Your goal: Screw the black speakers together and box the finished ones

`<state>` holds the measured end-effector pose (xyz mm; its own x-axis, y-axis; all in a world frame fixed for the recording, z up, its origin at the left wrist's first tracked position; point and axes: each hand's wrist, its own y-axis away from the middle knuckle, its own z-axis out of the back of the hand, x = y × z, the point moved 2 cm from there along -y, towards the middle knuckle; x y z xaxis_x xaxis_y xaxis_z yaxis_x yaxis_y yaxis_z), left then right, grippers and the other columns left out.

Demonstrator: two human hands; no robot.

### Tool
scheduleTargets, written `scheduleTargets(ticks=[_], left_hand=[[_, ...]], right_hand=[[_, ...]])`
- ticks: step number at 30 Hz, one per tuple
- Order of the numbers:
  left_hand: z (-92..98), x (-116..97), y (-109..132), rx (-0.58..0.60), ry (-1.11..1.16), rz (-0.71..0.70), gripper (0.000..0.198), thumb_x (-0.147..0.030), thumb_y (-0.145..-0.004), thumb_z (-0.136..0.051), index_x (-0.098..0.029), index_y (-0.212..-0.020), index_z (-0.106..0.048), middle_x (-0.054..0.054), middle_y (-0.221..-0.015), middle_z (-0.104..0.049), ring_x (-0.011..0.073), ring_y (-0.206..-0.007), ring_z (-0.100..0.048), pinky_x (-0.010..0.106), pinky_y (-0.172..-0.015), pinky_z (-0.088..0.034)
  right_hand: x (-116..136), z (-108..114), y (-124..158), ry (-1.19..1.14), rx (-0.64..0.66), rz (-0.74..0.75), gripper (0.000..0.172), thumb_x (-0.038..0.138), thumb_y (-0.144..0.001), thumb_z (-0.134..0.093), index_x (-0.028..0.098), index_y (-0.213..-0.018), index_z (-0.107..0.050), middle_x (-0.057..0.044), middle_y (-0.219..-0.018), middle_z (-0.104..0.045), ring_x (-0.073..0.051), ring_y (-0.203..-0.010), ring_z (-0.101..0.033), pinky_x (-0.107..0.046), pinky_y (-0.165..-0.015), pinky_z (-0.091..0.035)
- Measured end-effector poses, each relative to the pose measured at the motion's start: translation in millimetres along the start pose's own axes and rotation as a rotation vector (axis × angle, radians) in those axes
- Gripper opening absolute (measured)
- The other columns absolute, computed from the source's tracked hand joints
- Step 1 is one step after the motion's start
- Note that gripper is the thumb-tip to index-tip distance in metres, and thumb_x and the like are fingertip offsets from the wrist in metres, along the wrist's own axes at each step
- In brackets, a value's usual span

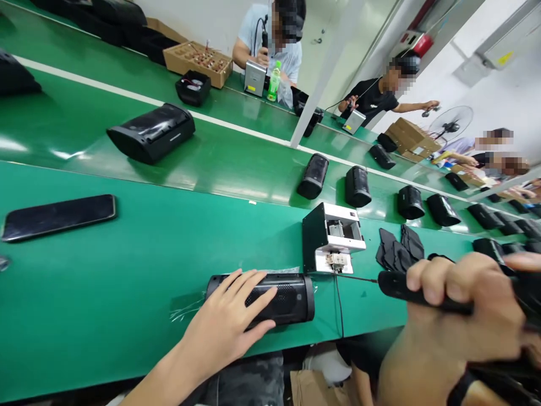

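Observation:
My left hand (230, 318) lies flat, fingers spread, on top of a black cylindrical speaker (287, 296) that rests on its side near the front edge of the green bench (127, 270). My right hand (460, 310) is closed round a black electric screwdriver (401, 286). Its thin bit points left at the small feeder tray of a black-and-white screw dispenser box (332, 237), just behind the speaker. A cable runs from the box down over the bench edge.
A black phone (59, 216) lies at the far left. Black flat parts (397, 248) are piled right of the box. Several black speakers (152, 132) ride the green conveyor beyond. Other people work on the far side, by cardboard boxes (198, 62) and a green bottle (274, 82).

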<state>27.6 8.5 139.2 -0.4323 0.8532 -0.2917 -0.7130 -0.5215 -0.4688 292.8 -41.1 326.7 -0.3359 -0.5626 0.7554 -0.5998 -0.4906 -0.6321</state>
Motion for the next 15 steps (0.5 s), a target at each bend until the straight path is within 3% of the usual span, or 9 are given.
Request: scheduleTargets(ticks=[4, 9, 12, 15], left_hand=[[8.5, 3, 0, -0.196, 0.052, 0.055, 0.028, -0.026, -0.112, -0.061, -0.023, -0.137, -0.073, 0.009, -0.137, -0.078, 0.0282, -0.125, -0.076, 0.047, -0.113, -0.061], [13.4, 11, 11, -0.214, 0.09, 0.153, 0.036, -0.022, -0.111, -0.062, -0.027, -0.146, -0.068, 0.005, -0.136, -0.079, 0.024, -0.123, -0.078, 0.041, -0.113, -0.064], [9.2, 16, 23, -0.246, 0.131, 0.207, 0.043, -0.023, -0.109, -0.066, -0.03, -0.151, -0.064, 0.007, -0.147, -0.073, 0.0276, -0.136, -0.073, 0.051, -0.125, -0.056], [-0.6, 21, 38, -0.243, 0.238, 0.434, 0.06, -0.037, -0.106, -0.073, -0.032, -0.162, -0.052, 0.012, -0.161, -0.063, 0.0348, -0.147, -0.066, 0.057, -0.122, -0.058]], right_hand=[[-22, 15, -23, 0.088, -0.047, 0.022, 0.03, 0.021, -0.077, -0.085, 0.024, -0.096, -0.063, 0.014, -0.053, -0.052, -0.01, -0.035, -0.042, -0.025, -0.037, -0.044], [-54, 15, -15, 0.149, -0.044, 0.003, 0.028, 0.025, -0.083, -0.086, 0.022, -0.096, -0.061, 0.013, -0.058, -0.055, -0.01, -0.039, -0.048, -0.027, -0.042, -0.047], [-61, 16, -8, 0.156, -0.017, -0.05, 0.031, 0.025, -0.082, -0.089, 0.022, -0.093, -0.061, 0.012, -0.059, -0.056, -0.01, -0.038, -0.048, -0.027, -0.042, -0.046], [-53, 23, -3, 0.158, 0.004, -0.116, 0.034, 0.024, -0.078, -0.093, 0.021, -0.095, -0.063, 0.011, -0.06, -0.057, -0.011, -0.037, -0.048, -0.028, -0.04, -0.045]])
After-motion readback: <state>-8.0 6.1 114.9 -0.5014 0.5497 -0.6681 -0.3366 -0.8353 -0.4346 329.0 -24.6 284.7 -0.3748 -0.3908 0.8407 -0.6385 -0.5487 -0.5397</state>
